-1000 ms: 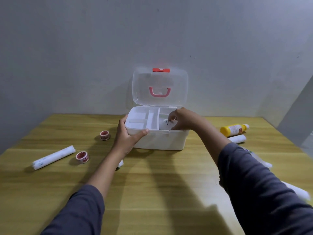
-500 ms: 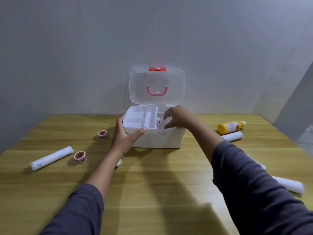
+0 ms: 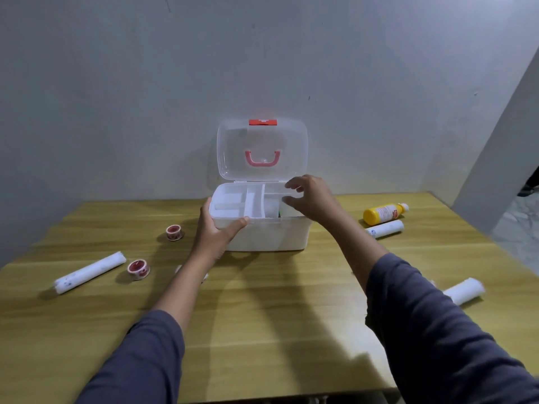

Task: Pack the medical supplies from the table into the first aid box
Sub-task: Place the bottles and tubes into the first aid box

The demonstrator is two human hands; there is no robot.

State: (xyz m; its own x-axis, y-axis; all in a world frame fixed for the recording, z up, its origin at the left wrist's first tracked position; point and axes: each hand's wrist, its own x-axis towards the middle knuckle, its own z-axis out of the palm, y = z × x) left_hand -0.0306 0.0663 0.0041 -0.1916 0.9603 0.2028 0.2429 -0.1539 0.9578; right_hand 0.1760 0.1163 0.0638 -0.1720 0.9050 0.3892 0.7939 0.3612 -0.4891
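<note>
I see the first aid box (image 3: 264, 233) mid-surface near the far wall, clear lid upright, white compartment tray showing. Left hand (image 3: 214, 231) clamps its near-left rim; right hand (image 3: 313, 199) hovers spread and empty over the right compartment. Near surface (image 3: 262, 330) is free; rolls and tape sit well apart left and right.

Glossy white plastic box (image 3: 264, 236), clear lid (image 3: 288, 141), matt wood-grain table (image 3: 262, 316).

Wall (image 3: 116, 83): plain pale grey, matte, with a few small dark marks and a thin crack near the top. Table (image 3: 291, 316): light wood grain, its far edge set against the wall. A grey panel (image 3: 501, 158) slants at the right; pale marbled floor (image 3: 522, 225) beyond the table's right edge.
</note>
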